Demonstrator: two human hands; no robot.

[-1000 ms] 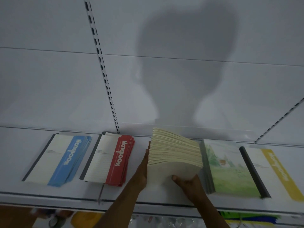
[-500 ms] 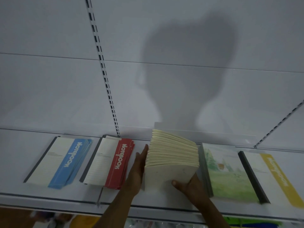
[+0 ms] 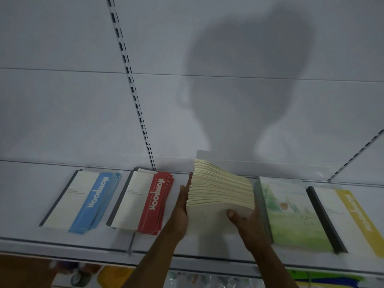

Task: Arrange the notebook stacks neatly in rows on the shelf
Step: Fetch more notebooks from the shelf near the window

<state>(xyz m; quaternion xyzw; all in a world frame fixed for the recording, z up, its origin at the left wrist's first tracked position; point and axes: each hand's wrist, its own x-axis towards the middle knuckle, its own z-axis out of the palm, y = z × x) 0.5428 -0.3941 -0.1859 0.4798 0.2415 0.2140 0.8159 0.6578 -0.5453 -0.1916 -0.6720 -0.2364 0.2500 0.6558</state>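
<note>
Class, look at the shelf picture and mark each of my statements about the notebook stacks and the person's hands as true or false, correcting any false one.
1. The cream stack stands between the red stack and the green stack. True.
2. The left hand lies flat against the cream stack's left side. True.
3. The blue stack is at the far right of the shelf. False: it is the leftmost; the yellow stack is at the right.
4. The right hand rests on the green stack. False: it grips the cream stack's lower right corner, thumb on its front.
5. The red stack's notebooks are perfectly squared. False: their right edges are fanned out.
</note>
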